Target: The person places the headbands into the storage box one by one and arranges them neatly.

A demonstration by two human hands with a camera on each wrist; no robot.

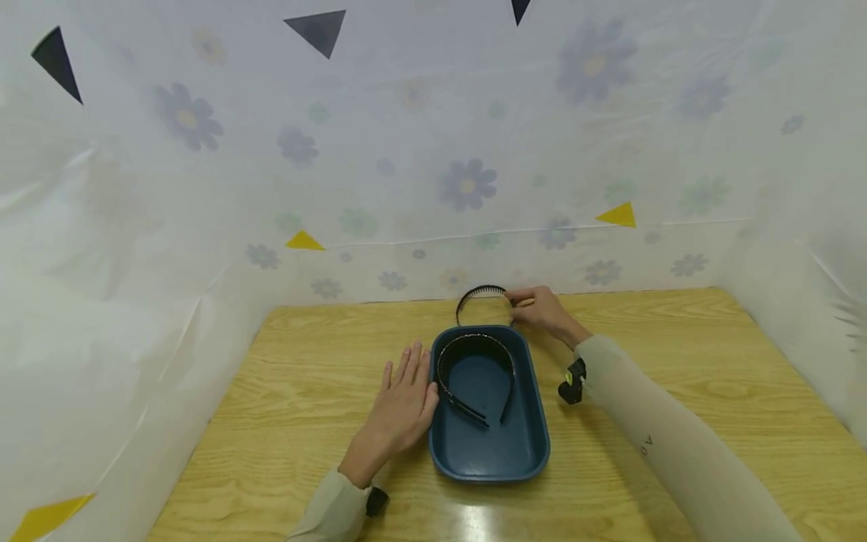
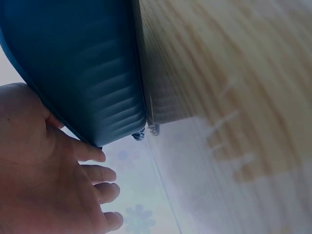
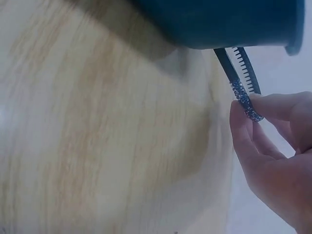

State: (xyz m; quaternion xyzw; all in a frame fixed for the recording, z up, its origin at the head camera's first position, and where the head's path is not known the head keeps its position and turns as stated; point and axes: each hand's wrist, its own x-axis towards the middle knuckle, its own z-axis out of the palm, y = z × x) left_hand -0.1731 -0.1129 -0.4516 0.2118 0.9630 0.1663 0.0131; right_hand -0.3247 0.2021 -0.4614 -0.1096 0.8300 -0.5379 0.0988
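Note:
Just beyond the far end of a dark blue tray [image 1: 489, 459], my right hand [image 1: 542, 312] pinches a black toothed headband [image 1: 484, 288] by its right side. Sparkly stones cover part of that headband [image 3: 242, 97] in the right wrist view, where thumb and fingertips close on it. The tray hides the band's lower ends in the head view. Inside the tray lie dark headbands [image 1: 442, 369], nested so closely that I cannot tell how many. My left hand [image 1: 400, 410] lies flat with fingers extended along the tray's left side, its thumb touching the rim.
The tray stands on a wood-grain table [image 1: 291, 406]. Behind and at both sides hang pale sheets [image 1: 406, 173] with flower prints, meeting the table's back edge close behind the toothed headband. Yellow triangles [image 1: 618, 215] and dark triangles mark the sheets.

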